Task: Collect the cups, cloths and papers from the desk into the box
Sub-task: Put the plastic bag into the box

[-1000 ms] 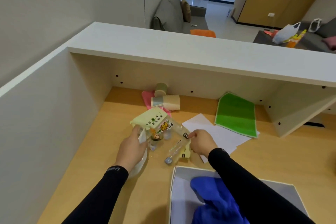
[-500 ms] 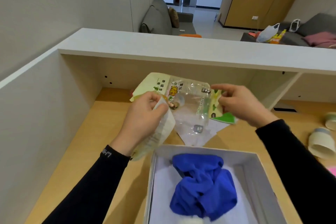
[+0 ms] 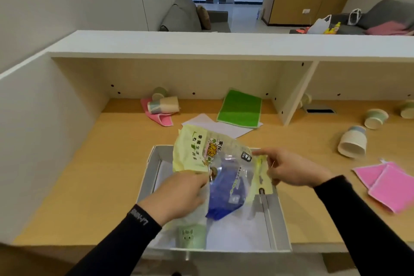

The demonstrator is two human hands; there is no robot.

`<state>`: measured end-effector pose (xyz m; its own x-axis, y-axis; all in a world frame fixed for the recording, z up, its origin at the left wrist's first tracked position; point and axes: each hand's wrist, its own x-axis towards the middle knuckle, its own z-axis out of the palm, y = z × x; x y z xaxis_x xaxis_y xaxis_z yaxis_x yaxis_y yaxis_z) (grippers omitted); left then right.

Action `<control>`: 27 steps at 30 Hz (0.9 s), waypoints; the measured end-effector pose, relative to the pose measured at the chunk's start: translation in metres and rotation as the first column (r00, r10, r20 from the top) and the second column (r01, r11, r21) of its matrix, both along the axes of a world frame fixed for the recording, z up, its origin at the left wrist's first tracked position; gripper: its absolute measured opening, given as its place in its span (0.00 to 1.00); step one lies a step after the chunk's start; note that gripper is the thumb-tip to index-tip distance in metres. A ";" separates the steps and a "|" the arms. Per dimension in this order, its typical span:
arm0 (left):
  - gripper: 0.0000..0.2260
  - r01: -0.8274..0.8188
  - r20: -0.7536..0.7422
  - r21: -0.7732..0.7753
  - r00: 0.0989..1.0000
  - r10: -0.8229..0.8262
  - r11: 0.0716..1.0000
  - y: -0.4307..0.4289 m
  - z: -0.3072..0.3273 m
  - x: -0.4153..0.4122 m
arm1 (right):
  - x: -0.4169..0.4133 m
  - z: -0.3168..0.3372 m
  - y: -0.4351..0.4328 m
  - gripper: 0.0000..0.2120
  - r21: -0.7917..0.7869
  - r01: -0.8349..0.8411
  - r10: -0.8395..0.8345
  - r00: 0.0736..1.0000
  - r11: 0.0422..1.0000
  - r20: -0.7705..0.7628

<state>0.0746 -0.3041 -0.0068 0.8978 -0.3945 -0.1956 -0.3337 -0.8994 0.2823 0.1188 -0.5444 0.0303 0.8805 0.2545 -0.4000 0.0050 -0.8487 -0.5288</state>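
Note:
Both hands hold a clear and yellow plastic bag [image 3: 215, 154] over the grey box [image 3: 276, 219] at the desk's front edge. My left hand [image 3: 179, 195] grips its lower left part, my right hand [image 3: 289, 170] pinches its right edge. A blue cloth [image 3: 226, 199] lies in the box, seen through the bag, with a green cup [image 3: 193, 236] near the box's front. On the desk lie a green cloth [image 3: 240, 108], white papers [image 3: 215, 125], a pink cloth [image 3: 160, 117] under paper cups [image 3: 163, 104], more cups [image 3: 352, 142] and pink cloths [image 3: 389, 184] at the right.
A white shelf unit [image 3: 201, 43] runs along the desk's back, with an upright divider [image 3: 291, 94] at centre right. A white side wall [image 3: 44, 119] closes the left. Two more cups [image 3: 375, 117] lie far right beside a cable slot [image 3: 320, 111].
Both hands lifted the plastic bag off the desk, then brought it down and toward me over the box. The view swung right and now shows cups and pink cloths there.

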 end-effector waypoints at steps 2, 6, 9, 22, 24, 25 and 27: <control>0.05 -0.039 0.069 0.158 0.997 0.028 0.987 0.001 -0.004 -0.010 | -0.006 -0.013 0.007 0.31 -0.109 -0.087 0.095 0.993 0.990 0.066; 0.10 -0.105 0.029 0.372 0.994 0.101 0.922 0.005 -0.022 -0.018 | -0.013 -0.033 0.032 0.26 -0.310 -0.149 0.210 0.962 0.939 0.174; 0.14 -0.069 -0.147 0.478 0.977 0.157 0.876 0.006 -0.029 -0.026 | -0.021 -0.059 0.055 0.17 -0.428 -0.281 0.352 0.931 0.859 0.096; 0.25 -0.157 -0.215 0.333 0.947 0.237 0.930 0.024 0.025 0.013 | -0.011 -0.069 0.064 0.20 -0.325 -0.312 0.351 0.934 0.893 0.066; 0.23 -0.176 -0.334 0.295 0.902 0.274 0.939 0.030 0.002 0.011 | -0.011 -0.074 0.062 0.25 -0.270 -0.259 0.280 0.959 0.927 0.043; 0.20 -0.185 -0.339 0.265 0.901 0.271 0.946 0.032 -0.006 0.010 | -0.010 -0.074 0.060 0.28 -0.250 -0.245 0.258 0.966 0.937 0.020; 0.14 -0.173 -0.336 0.244 0.908 0.251 0.954 0.033 -0.012 0.012 | -0.007 -0.068 0.057 0.31 -0.232 -0.266 0.264 0.964 0.936 -0.040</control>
